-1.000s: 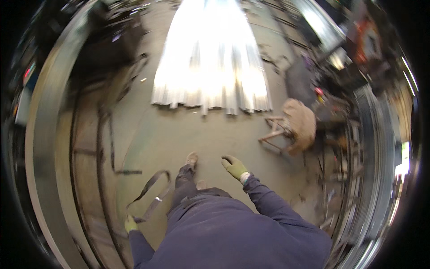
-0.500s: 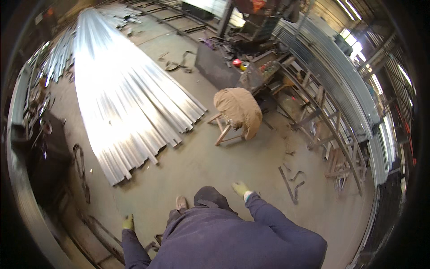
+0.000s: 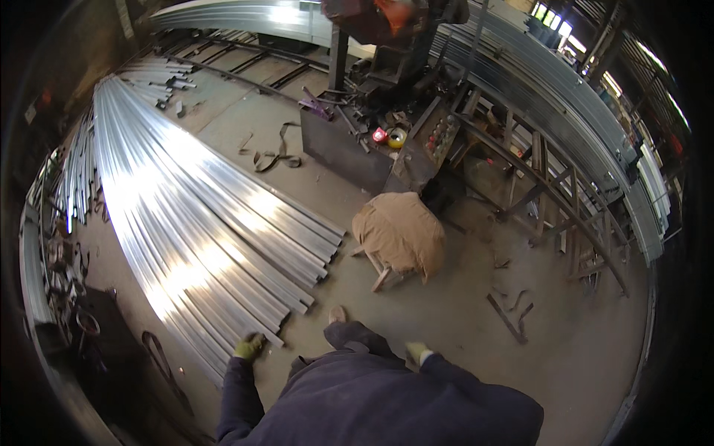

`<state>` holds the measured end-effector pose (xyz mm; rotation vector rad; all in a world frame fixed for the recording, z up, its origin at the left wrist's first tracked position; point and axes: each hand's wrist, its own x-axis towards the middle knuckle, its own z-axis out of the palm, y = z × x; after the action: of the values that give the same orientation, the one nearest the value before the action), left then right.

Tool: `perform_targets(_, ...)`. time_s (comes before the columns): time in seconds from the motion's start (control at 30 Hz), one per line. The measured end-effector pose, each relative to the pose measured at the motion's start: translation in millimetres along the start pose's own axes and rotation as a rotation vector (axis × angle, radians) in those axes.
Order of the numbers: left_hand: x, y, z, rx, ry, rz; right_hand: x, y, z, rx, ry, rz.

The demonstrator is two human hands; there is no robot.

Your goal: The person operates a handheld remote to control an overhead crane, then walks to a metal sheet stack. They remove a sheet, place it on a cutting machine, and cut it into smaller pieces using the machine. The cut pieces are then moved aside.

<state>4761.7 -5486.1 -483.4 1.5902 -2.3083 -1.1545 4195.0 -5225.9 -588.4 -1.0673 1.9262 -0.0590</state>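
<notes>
My left hand (image 3: 250, 346), in a yellow-green glove, is at the near ends of a broad layer of long shiny metal tubes (image 3: 216, 256) spread over the floor. Whether its fingers touch a tube I cannot make out; they are small and dark there. My right hand (image 3: 418, 351), gloved alike, hangs low beside my body over the floor, its fingers blurred. Ahead of it stands a low wooden stool (image 3: 381, 279) draped with a brown cloth (image 3: 401, 230).
Beyond the stool are a dark metal workbench (image 3: 342, 149) with a machine and small parts on it, and a rusty frame rack (image 3: 554, 193) at right. Dark straps (image 3: 279, 154) and a scrap strip (image 3: 506, 318) lie on the floor. Dark equipment (image 3: 104, 323) stands at left.
I have stepped closer to the tubes and the stool. My left hand has moved forward to the tube ends, while my right has dropped back toward my body.
</notes>
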Motion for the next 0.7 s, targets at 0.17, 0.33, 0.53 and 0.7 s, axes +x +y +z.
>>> perform_targets(0.17, 25, -26, -8, -0.465, -0.076, -0.661, 106, -186, -159, 0.651, 0.199, 0.014)
perform_targets(0.33, 50, -44, -42, -0.605, 0.015, -0.836, 153, -337, -272, 0.675, 0.226, -0.007)
perform_targets(0.53, 161, -97, -67, -0.458, -0.286, -0.72, 242, -466, -311, 1.057, 0.205, -0.206)
perform_targets(0.7, 307, -147, -142, -0.421, -0.354, -0.45, 330, -604, -361, 0.625, 0.347, -0.176)
